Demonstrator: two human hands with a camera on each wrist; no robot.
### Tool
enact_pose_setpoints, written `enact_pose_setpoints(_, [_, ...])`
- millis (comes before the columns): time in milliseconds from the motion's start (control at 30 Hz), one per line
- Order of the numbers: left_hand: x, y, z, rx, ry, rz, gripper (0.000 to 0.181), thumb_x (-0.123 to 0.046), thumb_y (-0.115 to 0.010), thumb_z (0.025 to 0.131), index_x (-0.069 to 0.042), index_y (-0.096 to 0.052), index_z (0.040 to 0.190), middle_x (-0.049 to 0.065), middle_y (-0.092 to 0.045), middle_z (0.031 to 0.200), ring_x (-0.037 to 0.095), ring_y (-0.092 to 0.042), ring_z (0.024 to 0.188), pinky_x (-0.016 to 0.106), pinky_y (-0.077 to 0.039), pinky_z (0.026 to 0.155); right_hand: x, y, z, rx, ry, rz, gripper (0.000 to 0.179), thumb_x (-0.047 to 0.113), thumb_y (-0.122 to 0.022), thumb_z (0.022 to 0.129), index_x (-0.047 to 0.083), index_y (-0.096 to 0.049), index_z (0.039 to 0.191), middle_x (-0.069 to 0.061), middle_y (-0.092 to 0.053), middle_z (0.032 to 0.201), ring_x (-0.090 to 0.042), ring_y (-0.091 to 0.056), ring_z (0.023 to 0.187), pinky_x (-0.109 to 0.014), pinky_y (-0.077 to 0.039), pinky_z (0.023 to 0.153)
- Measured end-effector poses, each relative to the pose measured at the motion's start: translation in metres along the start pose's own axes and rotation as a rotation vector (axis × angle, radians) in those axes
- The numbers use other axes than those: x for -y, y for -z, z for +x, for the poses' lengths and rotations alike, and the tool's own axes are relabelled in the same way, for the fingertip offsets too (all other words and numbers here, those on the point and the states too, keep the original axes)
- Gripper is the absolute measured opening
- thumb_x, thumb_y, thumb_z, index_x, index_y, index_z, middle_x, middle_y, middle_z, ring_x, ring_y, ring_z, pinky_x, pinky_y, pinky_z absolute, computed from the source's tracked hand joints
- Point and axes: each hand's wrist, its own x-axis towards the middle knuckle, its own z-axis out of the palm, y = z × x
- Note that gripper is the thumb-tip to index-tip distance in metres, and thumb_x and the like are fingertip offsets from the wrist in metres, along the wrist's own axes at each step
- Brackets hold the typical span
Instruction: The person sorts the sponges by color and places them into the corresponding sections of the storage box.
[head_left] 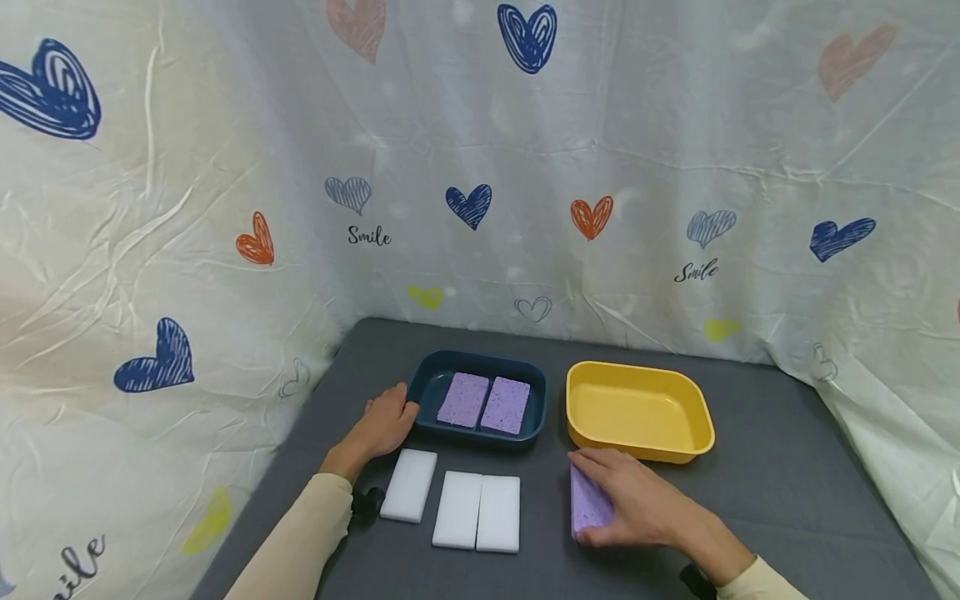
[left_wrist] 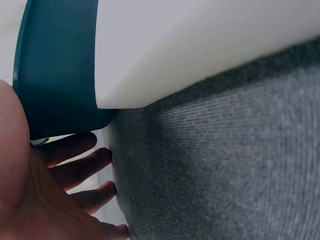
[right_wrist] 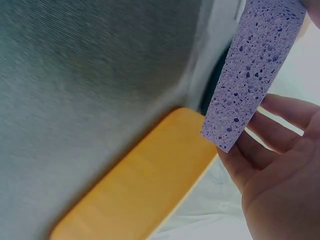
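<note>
Grips purple sponge (head_left: 588,505) in right hand (head_left: 641,502), just in front of yellow tub (head_left: 637,408); could jostle the tub if swung low. Farther off, touches blue tub (head_left: 471,437) with uncurled left hand (head_left: 384,422); could shift it by pressing.

In the upper right of the right wrist view, the purple sponge (right_wrist: 252,75) looks rough and porous. In the head view, the blue tray (head_left: 480,362), lower middle, seems smooth plastic; the grey cloth (head_left: 787,483) below is matt, the upper curtain (head_left: 645,108) wrinkled.
</note>
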Motion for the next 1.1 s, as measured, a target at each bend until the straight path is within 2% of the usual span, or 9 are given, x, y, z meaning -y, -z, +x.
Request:
enact_pose_setpoints(67, [0.002, -0.001, 0.001, 0.006, 0.001, 0.009, 0.049, -0.026, -0.040, 0.109, 0.011, -0.052, 0.137, 0.033, -0.062, 0.136, 0.053, -0.057, 0.127, 0.084, -0.026, 0.116, 0.002, 0.004, 0.003, 0.001, 0.012, -0.008, 0.103, 0.073, -0.082, 0.082, 0.013, -0.054, 0.162, -0.007, -0.056, 0.162, -0.028, -0.056, 0.145, -0.057, -0.047, 0.122])
enact_pose_setpoints(233, [0.005, -0.002, 0.004, -0.005, -0.005, 0.006, 0.042, -0.026, -0.042, 0.108, 0.008, -0.055, 0.128, 0.030, -0.063, 0.123, 0.051, -0.059, 0.118, 0.083, -0.030, 0.113, 0.008, 0.012, 0.013, 0.005, 0.041, -0.036, 0.102, 0.072, -0.081, 0.084, 0.013, -0.053, 0.162, -0.005, -0.057, 0.163, -0.027, -0.056, 0.146, -0.054, -0.046, 0.124])
enact_pose_setpoints(400, [0.000, 0.000, 0.002, -0.009, -0.015, -0.006, 0.036, -0.027, -0.042, 0.108, 0.004, -0.056, 0.120, 0.023, -0.063, 0.111, 0.044, -0.058, 0.107, 0.079, -0.034, 0.107, 0.013, 0.019, 0.021, 0.002, 0.074, -0.062, 0.101, 0.071, -0.081, 0.085, 0.012, -0.053, 0.162, -0.006, -0.057, 0.162, -0.027, -0.056, 0.146, -0.054, -0.045, 0.125])
enact_pose_setpoints(567, [-0.021, 0.012, -0.009, 0.005, -0.013, -0.019, 0.047, -0.028, -0.041, 0.107, 0.011, -0.054, 0.130, 0.033, -0.063, 0.125, 0.054, -0.058, 0.118, 0.084, -0.031, 0.111, 0.016, 0.027, 0.029, -0.006, 0.081, -0.075, 0.102, 0.071, -0.080, 0.085, 0.011, -0.052, 0.163, -0.006, -0.056, 0.163, -0.027, -0.055, 0.148, -0.054, -0.044, 0.126])
enact_pose_setpoints(667, [-0.017, 0.011, -0.007, 0.021, -0.009, -0.008, 0.058, -0.033, -0.038, 0.108, 0.014, -0.050, 0.138, 0.036, -0.061, 0.137, 0.057, -0.056, 0.128, 0.086, -0.026, 0.115, 0.017, 0.033, 0.035, -0.017, 0.091, -0.094, 0.102, 0.070, -0.080, 0.085, 0.011, -0.052, 0.163, -0.006, -0.056, 0.164, -0.028, -0.055, 0.148, -0.053, -0.044, 0.126])
enact_pose_setpoints(733, [-0.009, 0.005, -0.004, 0.011, -0.007, -0.016, 0.061, -0.035, -0.037, 0.107, 0.014, -0.049, 0.141, 0.037, -0.059, 0.141, 0.057, -0.054, 0.132, 0.086, -0.023, 0.118, 0.019, 0.037, 0.038, -0.033, 0.099, -0.105, 0.101, 0.070, -0.080, 0.086, 0.011, -0.051, 0.163, -0.007, -0.057, 0.163, -0.028, -0.055, 0.148, -0.053, -0.044, 0.126])
enact_pose_setpoints(833, [-0.009, 0.006, -0.003, 0.012, -0.004, -0.023, 0.061, -0.035, -0.037, 0.106, 0.014, -0.050, 0.139, 0.037, -0.060, 0.139, 0.057, -0.055, 0.131, 0.085, -0.022, 0.118, 0.022, 0.042, 0.044, -0.057, 0.104, -0.113, 0.101, 0.069, -0.080, 0.086, 0.011, -0.051, 0.164, -0.008, -0.056, 0.164, -0.029, -0.055, 0.149, -0.053, -0.044, 0.126])
enact_pose_setpoints(1000, [-0.022, 0.014, -0.010, 0.016, -0.002, -0.029, 0.054, -0.030, -0.040, 0.107, 0.014, -0.052, 0.136, 0.037, -0.061, 0.135, 0.058, -0.055, 0.128, 0.087, -0.023, 0.116, 0.026, 0.047, 0.056, -0.098, 0.101, -0.117, 0.102, 0.068, -0.080, 0.087, 0.009, -0.049, 0.165, -0.010, -0.055, 0.165, -0.031, -0.056, 0.148, -0.053, -0.044, 0.126])
enact_pose_setpoints(1100, [-0.015, 0.010, -0.007, 0.011, -0.011, -0.010, 0.051, -0.030, -0.041, 0.108, 0.013, -0.053, 0.134, 0.034, -0.063, 0.131, 0.056, -0.058, 0.124, 0.087, -0.027, 0.113, 0.028, 0.050, 0.064, -0.121, 0.106, -0.119, 0.103, 0.066, -0.081, 0.087, 0.008, -0.048, 0.165, -0.013, -0.055, 0.165, -0.033, -0.056, 0.147, -0.054, -0.044, 0.126])
